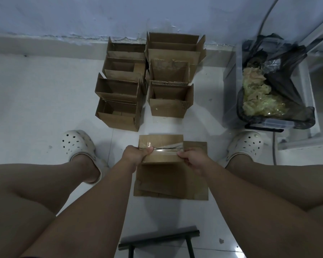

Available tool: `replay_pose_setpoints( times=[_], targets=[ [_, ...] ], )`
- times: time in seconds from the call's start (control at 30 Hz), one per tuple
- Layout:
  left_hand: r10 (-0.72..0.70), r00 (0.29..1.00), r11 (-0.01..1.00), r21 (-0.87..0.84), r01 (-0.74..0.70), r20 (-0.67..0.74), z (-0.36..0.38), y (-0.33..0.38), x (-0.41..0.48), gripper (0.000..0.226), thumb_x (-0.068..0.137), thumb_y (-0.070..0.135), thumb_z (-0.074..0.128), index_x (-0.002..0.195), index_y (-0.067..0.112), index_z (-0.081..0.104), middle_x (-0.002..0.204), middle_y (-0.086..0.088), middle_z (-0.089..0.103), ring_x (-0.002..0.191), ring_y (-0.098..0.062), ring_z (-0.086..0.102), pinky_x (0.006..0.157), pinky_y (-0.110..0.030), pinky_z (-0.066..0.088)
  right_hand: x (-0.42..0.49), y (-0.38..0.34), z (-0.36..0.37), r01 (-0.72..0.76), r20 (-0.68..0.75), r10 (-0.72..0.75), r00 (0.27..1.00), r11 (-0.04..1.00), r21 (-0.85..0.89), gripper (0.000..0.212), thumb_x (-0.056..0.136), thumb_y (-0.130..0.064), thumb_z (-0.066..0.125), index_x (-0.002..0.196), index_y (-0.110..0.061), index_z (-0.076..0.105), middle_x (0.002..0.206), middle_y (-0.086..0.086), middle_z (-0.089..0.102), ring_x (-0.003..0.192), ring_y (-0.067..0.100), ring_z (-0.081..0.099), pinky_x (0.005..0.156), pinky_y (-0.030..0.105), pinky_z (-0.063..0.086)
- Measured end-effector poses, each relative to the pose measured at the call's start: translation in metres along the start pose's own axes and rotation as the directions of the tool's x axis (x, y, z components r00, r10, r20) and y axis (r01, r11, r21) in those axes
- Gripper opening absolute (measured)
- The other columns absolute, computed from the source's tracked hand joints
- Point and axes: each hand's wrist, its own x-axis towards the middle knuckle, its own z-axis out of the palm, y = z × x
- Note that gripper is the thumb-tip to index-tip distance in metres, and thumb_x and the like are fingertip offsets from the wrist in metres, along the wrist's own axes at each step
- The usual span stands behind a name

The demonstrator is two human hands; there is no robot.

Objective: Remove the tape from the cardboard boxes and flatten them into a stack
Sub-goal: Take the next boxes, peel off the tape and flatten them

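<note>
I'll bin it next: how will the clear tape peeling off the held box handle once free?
Probably floppy and light: the tape strip looks thin and twisted across the box between the left hand and right hand. Likely clingy, since discarded tape lies crumpled in the bin.

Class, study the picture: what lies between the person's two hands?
In the head view, a cardboard box spans the gap between the left hand and the right hand, with a strip of clear tape stretched across its face.
</note>
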Motion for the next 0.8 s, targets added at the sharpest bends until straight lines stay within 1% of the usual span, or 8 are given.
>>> replay_pose_setpoints(
  times=[0.1, 0.13, 0.27, 0.43, 0.47, 0.57, 0.7, 0.8],
  targets=[
    [-0.056, 0.998, 0.998, -0.001, 0.056, -0.037, -0.001, -0.005, -0.002, 0.045, 0.075, 0.039, 0.079, 0.089, 0.003, 0.055, 0.078, -0.004, 0.055, 0.068, -0.013, 0.05, 0.052, -0.022, 0.035, 0.002, -0.001, 0.004, 0.043, -0.063, -0.047, 0.997, 0.997, -0.063, 0.038, 0.08, -0.007, 0.073, 0.114, -0.004, 0.056, 0.108, 0.012, 0.064, 0.097, 0.023, 0.062, 0.089, 0.033, 0.053],
    [-0.075, 0.996, 0.997, -0.012, 0.074, -0.041, 0.0, -0.008, -0.004, 0.048, 0.074, 0.04, 0.079, 0.091, 0.002, 0.054, 0.081, -0.006, 0.055, 0.07, -0.016, 0.05, 0.055, -0.023, 0.036, 0.002, -0.002, 0.005, 0.054, -0.068, -0.061, 0.996, 0.994, -0.094, 0.04, 0.079, -0.006, 0.074, 0.115, -0.006, 0.054, 0.109, 0.01, 0.062, 0.098, 0.023, 0.062, 0.091, 0.034, 0.052],
    [-0.083, 0.995, 0.994, -0.07, 0.078, -0.061, 0.002, -0.016, -0.006, 0.053, 0.075, 0.039, 0.078, 0.1, -0.002, 0.056, 0.093, -0.011, 0.056, 0.085, -0.025, 0.056, 0.062, -0.028, 0.039, 0.006, -0.002, 0.005, 0.063, -0.05, -0.069, 0.996, 0.991, -0.115, 0.052, 0.077, -0.003, 0.075, 0.123, -0.006, 0.052, 0.114, 0.009, 0.062, 0.097, 0.02, 0.062, 0.09, 0.033, 0.052],
    [-0.023, 0.997, 0.998, -0.053, 0.019, -0.067, 0.006, -0.017, -0.008, 0.037, 0.081, 0.037, 0.073, 0.082, 0.003, 0.058, 0.091, -0.012, 0.059, 0.086, -0.027, 0.054, 0.077, -0.031, 0.041, 0.009, -0.003, 0.005, 0.044, -0.063, -0.055, 0.996, 0.985, -0.164, 0.044, 0.074, -0.007, 0.078, 0.114, -0.006, 0.06, 0.105, 0.007, 0.066, 0.096, 0.02, 0.063, 0.093, 0.034, 0.051],
    [-0.012, 0.997, 0.999, -0.048, 0.009, -0.071, 0.007, -0.016, -0.007, 0.037, 0.082, 0.037, 0.073, 0.085, 0.003, 0.06, 0.092, -0.012, 0.06, 0.088, -0.028, 0.056, 0.079, -0.032, 0.043, 0.01, -0.004, 0.005, 0.04, -0.063, -0.052, 0.997, 0.985, -0.17, 0.042, 0.073, -0.008, 0.078, 0.111, -0.006, 0.061, 0.103, 0.006, 0.066, 0.096, 0.02, 0.063, 0.094, 0.035, 0.05],
    [-0.008, 0.997, 0.999, -0.052, 0.004, -0.079, 0.007, -0.012, -0.006, 0.051, 0.081, 0.037, 0.073, 0.11, -0.003, 0.059, 0.105, -0.016, 0.063, 0.1, -0.031, 0.059, 0.092, -0.039, 0.049, 0.01, -0.006, 0.004, 0.033, -0.061, -0.042, 0.997, 0.988, -0.151, 0.036, 0.073, -0.01, 0.079, 0.106, -0.004, 0.064, 0.1, 0.007, 0.067, 0.096, 0.021, 0.063, 0.095, 0.036, 0.05],
    [-0.015, 0.997, 0.998, -0.068, 0.009, -0.079, 0.006, -0.014, -0.004, 0.056, 0.08, 0.036, 0.074, 0.118, -0.001, 0.054, 0.114, -0.015, 0.06, 0.106, -0.031, 0.056, 0.096, -0.041, 0.047, 0.006, -0.006, 0.009, 0.033, -0.064, -0.037, 0.997, 0.997, -0.068, 0.037, 0.077, -0.003, 0.074, 0.11, -0.003, 0.057, 0.104, 0.01, 0.064, 0.098, 0.023, 0.061, 0.092, 0.035, 0.051],
    [-0.02, 0.995, 0.996, -0.083, 0.012, -0.096, 0.007, -0.014, -0.004, 0.058, 0.081, 0.036, 0.073, 0.121, 0.0, 0.051, 0.117, -0.015, 0.058, 0.109, -0.031, 0.054, 0.098, -0.043, 0.045, -0.001, -0.008, 0.015, 0.097, -0.091, -0.101, 0.991, 0.994, -0.041, 0.044, 0.078, 0.001, 0.071, 0.116, -0.009, 0.052, 0.113, 0.007, 0.06, 0.098, 0.02, 0.058, 0.082, 0.029, 0.05]
  ],
)
